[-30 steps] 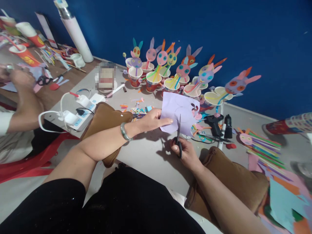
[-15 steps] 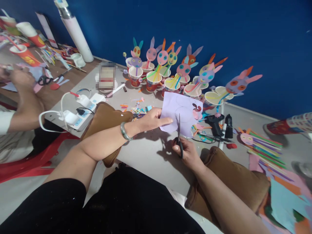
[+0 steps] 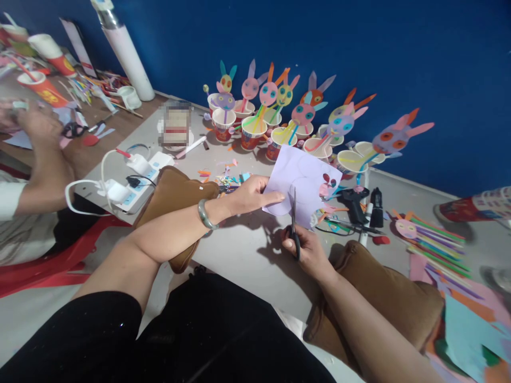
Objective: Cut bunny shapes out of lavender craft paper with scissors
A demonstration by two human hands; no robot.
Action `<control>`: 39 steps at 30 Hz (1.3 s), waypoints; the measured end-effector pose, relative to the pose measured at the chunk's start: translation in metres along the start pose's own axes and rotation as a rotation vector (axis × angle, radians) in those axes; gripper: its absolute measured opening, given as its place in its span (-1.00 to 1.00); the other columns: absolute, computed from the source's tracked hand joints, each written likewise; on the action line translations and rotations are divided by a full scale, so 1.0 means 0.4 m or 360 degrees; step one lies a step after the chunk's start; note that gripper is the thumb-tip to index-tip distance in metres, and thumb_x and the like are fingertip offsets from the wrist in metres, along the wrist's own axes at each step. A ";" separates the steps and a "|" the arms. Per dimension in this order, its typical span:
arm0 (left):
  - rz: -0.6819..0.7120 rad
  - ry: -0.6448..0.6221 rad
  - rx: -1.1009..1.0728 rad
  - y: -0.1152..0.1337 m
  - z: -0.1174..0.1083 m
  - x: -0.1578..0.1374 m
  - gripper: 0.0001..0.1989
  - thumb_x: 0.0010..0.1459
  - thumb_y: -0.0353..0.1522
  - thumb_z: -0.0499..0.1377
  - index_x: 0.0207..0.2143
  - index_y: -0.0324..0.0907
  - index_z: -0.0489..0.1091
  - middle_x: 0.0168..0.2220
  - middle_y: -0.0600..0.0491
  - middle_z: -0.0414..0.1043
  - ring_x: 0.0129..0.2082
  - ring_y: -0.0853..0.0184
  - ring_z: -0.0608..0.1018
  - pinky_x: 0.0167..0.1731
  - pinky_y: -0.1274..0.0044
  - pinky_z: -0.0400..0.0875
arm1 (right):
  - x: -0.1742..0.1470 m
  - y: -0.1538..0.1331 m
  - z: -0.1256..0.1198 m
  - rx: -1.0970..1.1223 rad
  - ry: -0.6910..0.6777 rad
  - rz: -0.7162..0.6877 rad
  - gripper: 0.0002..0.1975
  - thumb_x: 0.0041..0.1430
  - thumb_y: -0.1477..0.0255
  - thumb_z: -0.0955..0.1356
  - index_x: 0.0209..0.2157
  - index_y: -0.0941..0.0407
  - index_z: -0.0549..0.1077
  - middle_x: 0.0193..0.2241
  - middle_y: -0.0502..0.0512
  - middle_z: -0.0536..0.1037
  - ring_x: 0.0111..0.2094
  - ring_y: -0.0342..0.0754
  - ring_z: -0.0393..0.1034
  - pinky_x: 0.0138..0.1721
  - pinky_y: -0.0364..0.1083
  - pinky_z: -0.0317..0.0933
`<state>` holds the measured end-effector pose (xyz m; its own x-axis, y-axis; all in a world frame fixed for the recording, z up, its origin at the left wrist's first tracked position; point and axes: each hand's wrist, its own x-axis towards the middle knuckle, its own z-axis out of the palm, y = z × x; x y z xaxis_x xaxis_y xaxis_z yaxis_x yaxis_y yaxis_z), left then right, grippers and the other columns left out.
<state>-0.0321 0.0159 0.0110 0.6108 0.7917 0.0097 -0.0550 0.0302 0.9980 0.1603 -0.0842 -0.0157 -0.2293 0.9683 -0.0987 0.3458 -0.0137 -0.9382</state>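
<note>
My left hand (image 3: pixel 254 194) pinches the left edge of a lilac sheet of paper (image 3: pixel 288 165), thumb on top. Faint curved outlines show on the sheet, and its right edge is cut unevenly. Black-handled scissors (image 3: pixel 295 234) are in my right hand (image 3: pixel 306 249), their blades pointing up and away from me across the paper near the left thumb. Just beyond the sheet stand paper cups (image 3: pixel 252 127) holding straws topped with paper rabbit heads (image 3: pixel 304 114). Colourful paper scraps (image 3: pixel 229 178) lie on the table behind my left hand.
Brown cushions (image 3: pixel 379 295) flank my lap at the table edge. To the right are a black glue gun (image 3: pixel 353 205), coloured straws (image 3: pixel 437 242) and paper sheets (image 3: pixel 467 324). A power strip (image 3: pixel 147 178) with cables lies left. A co-worker's hands (image 3: pixel 38 119) work at far left.
The lilac sheet has turned and tilted slightly, its right corner now farther right. My hands keep nearly the same place, and the view has shifted a little.
</note>
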 end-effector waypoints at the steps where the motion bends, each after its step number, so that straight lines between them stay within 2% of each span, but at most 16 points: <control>1: -0.0007 -0.0008 0.0006 0.000 0.000 0.000 -0.77 0.09 -0.31 0.21 -0.54 -0.27 0.34 -0.60 0.15 0.29 -0.60 0.55 0.31 -0.60 0.67 0.15 | 0.000 0.001 -0.001 -0.0006 -0.0003 -0.0011 -0.45 0.00 -0.11 0.43 -0.56 0.11 0.35 -0.64 -0.06 0.27 -0.59 -0.18 0.10 -0.54 -0.14 0.07; 20: 0.0053 -0.0014 0.0049 0.005 -0.004 0.000 -0.71 0.07 -0.29 0.22 -0.60 -0.25 0.27 -0.64 0.20 0.19 -0.62 0.58 0.21 -0.61 0.67 0.09 | -0.004 -0.001 -0.007 -0.0021 0.0011 0.0049 -0.42 -0.01 -0.13 0.42 -0.59 0.10 0.28 -0.66 -0.06 0.26 -0.59 -0.18 0.08 -0.55 -0.14 0.02; 23: 0.0059 -0.0008 0.0036 -0.001 -0.007 0.001 -0.71 0.06 -0.26 0.23 -0.57 -0.25 0.29 -0.63 0.19 0.20 -0.62 0.57 0.23 -0.61 0.67 0.08 | -0.003 -0.004 -0.005 0.0013 0.0012 0.0051 -0.43 -0.01 -0.11 0.44 -0.60 0.10 0.27 -0.66 -0.08 0.23 -0.60 -0.19 0.04 -0.55 -0.14 0.01; 33: 0.0048 0.0025 0.0049 -0.001 -0.006 0.001 -0.71 0.04 -0.22 0.24 -0.53 -0.26 0.31 -0.61 0.17 0.24 -0.60 0.56 0.27 -0.59 0.66 0.11 | -0.001 -0.004 -0.006 -0.0019 -0.0013 0.0018 -0.44 0.02 -0.10 0.42 -0.59 0.10 0.27 -0.63 -0.07 0.27 -0.58 -0.18 0.09 -0.52 -0.13 0.07; 39: 0.0060 0.0004 0.0112 0.009 -0.005 0.000 -0.67 0.03 -0.22 0.24 -0.61 -0.23 0.24 -0.65 0.20 0.18 -0.61 0.56 0.22 -0.59 0.65 0.09 | 0.001 0.001 -0.007 -0.0097 -0.0031 -0.0029 -0.42 0.03 -0.13 0.40 -0.60 0.10 0.29 -0.62 -0.04 0.28 -0.56 -0.16 0.12 -0.50 -0.12 0.11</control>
<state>-0.0338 0.0173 0.0146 0.6072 0.7932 0.0472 -0.0222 -0.0425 0.9988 0.1627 -0.0831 -0.0154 -0.2537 0.9632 -0.0890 0.3962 0.0196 -0.9180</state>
